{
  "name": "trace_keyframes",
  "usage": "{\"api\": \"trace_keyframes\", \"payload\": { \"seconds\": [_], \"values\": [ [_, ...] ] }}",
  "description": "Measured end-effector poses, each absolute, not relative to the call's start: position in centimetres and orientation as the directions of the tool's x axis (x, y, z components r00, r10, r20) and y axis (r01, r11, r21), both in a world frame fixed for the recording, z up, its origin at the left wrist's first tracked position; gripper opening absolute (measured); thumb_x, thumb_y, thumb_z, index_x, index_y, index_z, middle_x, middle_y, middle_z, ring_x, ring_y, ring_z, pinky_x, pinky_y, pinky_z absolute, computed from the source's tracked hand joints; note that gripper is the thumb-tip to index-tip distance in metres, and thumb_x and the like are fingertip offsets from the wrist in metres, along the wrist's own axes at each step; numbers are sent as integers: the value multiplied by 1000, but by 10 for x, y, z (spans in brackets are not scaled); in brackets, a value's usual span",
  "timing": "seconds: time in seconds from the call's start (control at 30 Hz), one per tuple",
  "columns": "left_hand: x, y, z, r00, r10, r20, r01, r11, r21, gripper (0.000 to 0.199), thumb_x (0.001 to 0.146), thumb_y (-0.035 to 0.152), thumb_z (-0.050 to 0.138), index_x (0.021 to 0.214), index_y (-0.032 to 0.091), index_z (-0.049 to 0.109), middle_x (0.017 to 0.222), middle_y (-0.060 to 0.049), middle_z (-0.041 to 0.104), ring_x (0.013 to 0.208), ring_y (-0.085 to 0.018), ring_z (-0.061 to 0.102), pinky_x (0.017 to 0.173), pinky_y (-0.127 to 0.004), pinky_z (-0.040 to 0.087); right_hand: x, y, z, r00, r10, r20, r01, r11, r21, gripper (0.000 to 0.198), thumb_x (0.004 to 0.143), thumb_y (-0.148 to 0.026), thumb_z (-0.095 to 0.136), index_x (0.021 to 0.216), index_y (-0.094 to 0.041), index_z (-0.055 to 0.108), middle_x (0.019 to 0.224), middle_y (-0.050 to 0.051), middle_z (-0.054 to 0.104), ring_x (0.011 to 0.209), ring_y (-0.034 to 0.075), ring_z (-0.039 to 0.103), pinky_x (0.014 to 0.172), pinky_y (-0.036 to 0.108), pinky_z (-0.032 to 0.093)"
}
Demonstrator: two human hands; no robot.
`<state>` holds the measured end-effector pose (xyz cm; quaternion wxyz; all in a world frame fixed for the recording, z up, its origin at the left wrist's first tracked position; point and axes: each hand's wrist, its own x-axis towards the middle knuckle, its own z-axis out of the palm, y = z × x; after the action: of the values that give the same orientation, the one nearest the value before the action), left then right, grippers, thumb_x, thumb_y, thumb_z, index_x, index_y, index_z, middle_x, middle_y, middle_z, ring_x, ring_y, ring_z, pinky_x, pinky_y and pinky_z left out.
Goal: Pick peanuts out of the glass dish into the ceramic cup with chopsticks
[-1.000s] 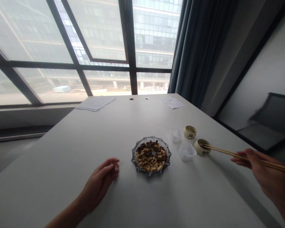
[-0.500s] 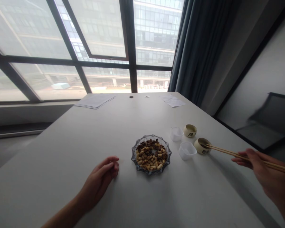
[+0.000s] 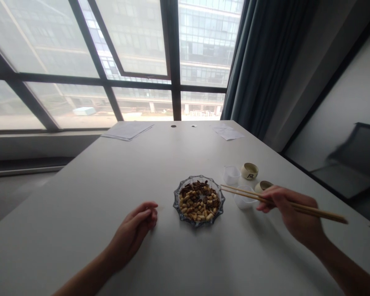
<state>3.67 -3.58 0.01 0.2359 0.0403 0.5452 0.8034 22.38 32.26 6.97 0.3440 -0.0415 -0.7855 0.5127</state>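
My right hand (image 3: 296,220) grips a pair of wooden chopsticks (image 3: 327,215), their tips at the right rim of a scalloped glass bowl (image 3: 200,224). Between the tips I make out nothing. Peanuts (image 3: 189,203) fill the front of that bowl, and dark seeds (image 3: 197,186) lie toward its back. Left of the bowl, my left hand (image 3: 137,226) rests on its side on the table, fingers loosely curled in and nothing seen in them. Behind the chopsticks are a clear plastic cup (image 3: 244,202) and a cream ceramic cup (image 3: 262,186), partly covered by my right hand.
Another clear plastic cup (image 3: 232,175) and a cream cup with a dark character (image 3: 250,172) stand farther back. Papers (image 3: 128,130) lie at the far left of the white table (image 3: 117,172), more sheets (image 3: 228,132) at the far right. A window and a dark curtain (image 3: 249,74) are beyond.
My right hand has carried the chopsticks leftward, out of the nearer cream cup and over to the glass bowl's rim. My left hand keeps its pose. The view has shifted slightly.
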Motion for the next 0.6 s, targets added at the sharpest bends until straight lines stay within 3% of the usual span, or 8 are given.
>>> {"api": "trace_keyframes", "payload": {
  "seconds": [0.1,0.17,0.4,0.6],
  "values": [
    [38,-36,0,-886,420,-195,-336,-295,894,16,76,25,79,89,17,76,69,-4,62,67,-15,52,61,-22,45,198,306,65,-862,200,467,-332,474,-816,24,98,-31,61,84,-18,76,76,6,75,63,18,72,58,28,61],
    [38,-36,0,-886,423,-191,-336,-301,893,15,77,25,78,90,17,76,70,-4,62,67,-15,52,61,-22,45,184,300,60,-894,134,428,-319,479,-818,26,98,-32,60,84,-17,75,78,7,75,65,17,71,61,28,60],
    [36,-38,-6,-880,439,-182,-346,-329,879,13,78,23,76,89,16,75,69,-4,61,66,-15,52,61,-24,44,161,295,48,-943,62,327,-260,475,-841,30,100,-36,57,84,-17,74,75,6,74,65,16,69,62,27,57],
    [34,-39,-10,-878,448,-167,-338,-335,880,12,81,22,73,92,16,75,70,-4,61,66,-16,51,61,-25,43,155,295,43,-965,120,233,-168,398,-902,31,98,-41,59,85,-18,74,71,5,76,64,16,72,61,25,58]
  ]
}}
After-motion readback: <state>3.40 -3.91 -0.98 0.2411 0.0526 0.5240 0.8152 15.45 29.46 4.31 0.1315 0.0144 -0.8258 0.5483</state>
